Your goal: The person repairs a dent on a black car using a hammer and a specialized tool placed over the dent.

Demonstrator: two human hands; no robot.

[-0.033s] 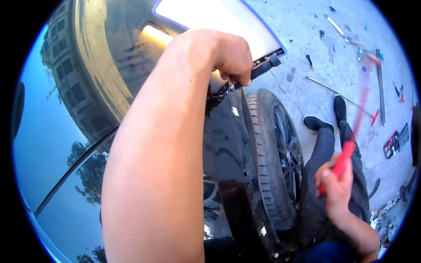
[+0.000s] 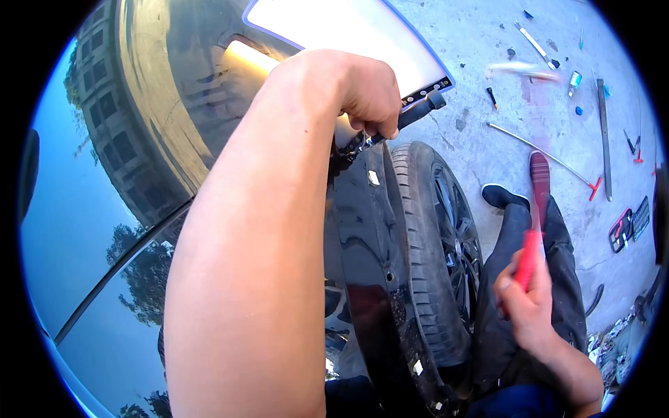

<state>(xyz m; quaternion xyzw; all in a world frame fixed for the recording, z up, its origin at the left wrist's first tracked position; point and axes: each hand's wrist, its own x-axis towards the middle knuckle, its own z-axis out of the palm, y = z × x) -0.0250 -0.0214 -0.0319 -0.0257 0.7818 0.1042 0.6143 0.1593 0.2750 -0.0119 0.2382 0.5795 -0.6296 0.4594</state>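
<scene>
My left forearm reaches up across the picture, and my left hand [image 2: 373,94] is closed near the edge of a dark, glossy car panel [image 2: 209,76]. A black rod with a wider, knob-like end [image 2: 425,106] sticks out past its fingers; the other end is hidden by the hand. On the right, my right hand [image 2: 526,303] is closed around the red grip of a hammer [image 2: 531,254]. Motion smears the hammer's shaft and head, which point away from me above my legs. Beneath the left hand, the panel's open edge [image 2: 373,223] runs alongside a tyre [image 2: 425,258].
A bright, blue-rimmed light board [image 2: 341,31] stands over the panel, and its glow reflects there. On the concrete lie a long red T-handled rod [image 2: 543,153], a flat dark bar [image 2: 604,139], a small tool case [image 2: 621,230] and several small tools. My legs are beside the wheel.
My right hand has swung the hammer leftward, its head now more to the left over the floor. My left hand and the black rod stay almost in place.
</scene>
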